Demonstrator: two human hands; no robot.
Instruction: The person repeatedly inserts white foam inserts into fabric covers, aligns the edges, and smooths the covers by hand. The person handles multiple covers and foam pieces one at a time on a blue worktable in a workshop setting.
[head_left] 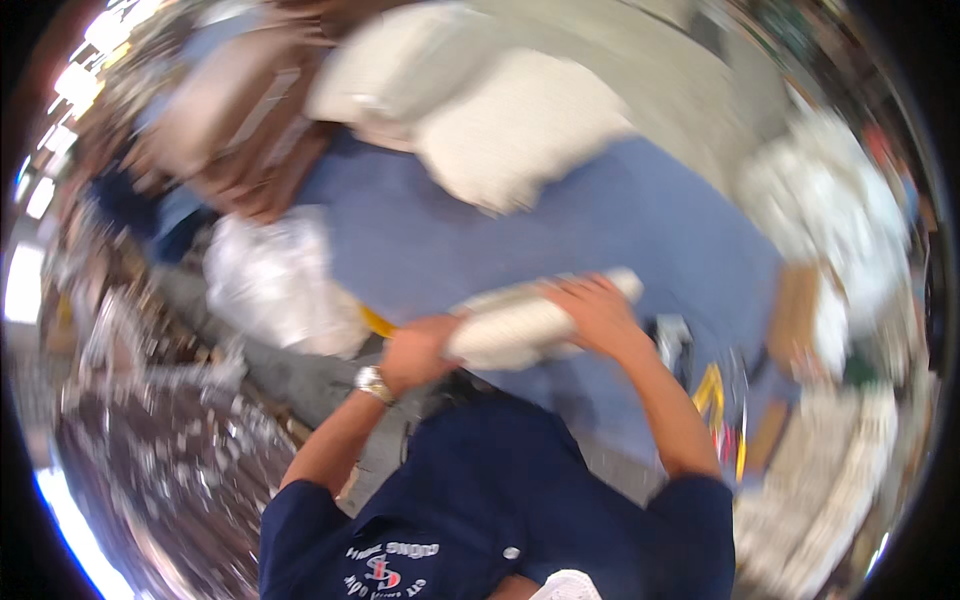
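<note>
A cream-white roll or folded bundle of cloth-like material [512, 328] is held level in front of my body, over the near edge of a blue-topped table [400, 235]. My left hand [420, 352] is closed round its left end. Toward the other end, my right hand [592, 312] grips it from above, fingers wrapped over the top. Motion blurs the bundle, so its exact kind is hard to make out. Beyond it, on the far side of the table, lies a stack of similar cream-white pieces [515, 130].
Brown wrapped bulky pieces [225, 110] are piled at the far left. Clear plastic bags [275, 280] hang by the table's left side. A dark-and-grey tool [672, 345] and yellow-handled items [710, 395] lie at right, near a cardboard box [795, 315] and a big white plastic bag [830, 200].
</note>
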